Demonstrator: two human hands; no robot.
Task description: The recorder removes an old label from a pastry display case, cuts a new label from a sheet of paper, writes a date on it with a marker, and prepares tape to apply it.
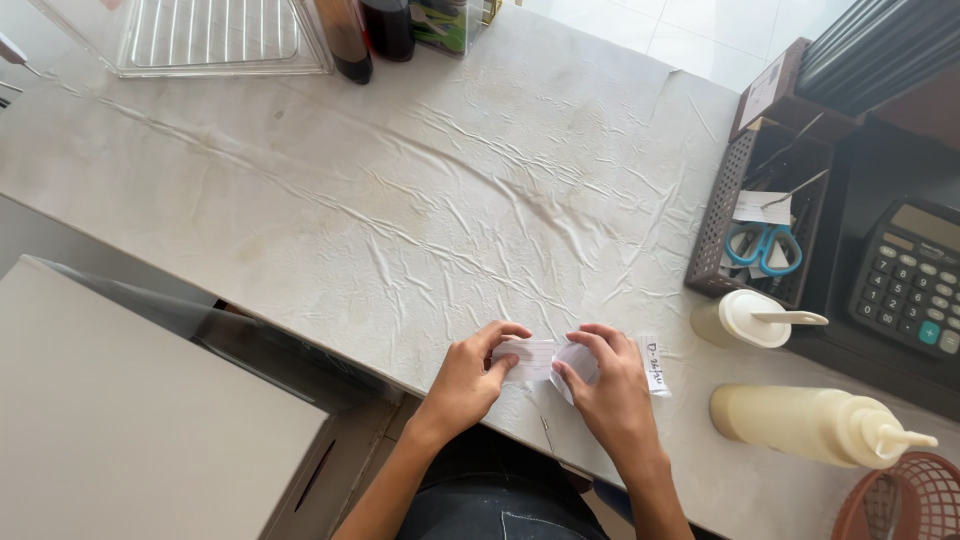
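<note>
The left hand [468, 378] pinches the left end of a small white paper slip [540, 360], whose long axis runs sideways just above the surface [420, 200]; the right hand [608, 385] grips its folded right end, beside a loose label strip [653, 364].

Hands at the near edge of the tabletop, containers to the right

Both hands, left [468, 378] and right [608, 385], meet on a paper slip [530, 360] at the near edge of the tabletop [420, 200]; a second slip [652, 363] lies just right of the right hand. Further right, one squeeze bottle [755, 320] lies on its side behind another squeeze bottle [815, 425]. Behind them stands a perforated tray [720, 215] with scissors [762, 247] in it, a calculator [915, 280] to its right. A mesh basket [895, 500] sits at the near right corner. At the far left, a clear bin [215, 40] stands with dark bottles [365, 30] to its right.
</note>
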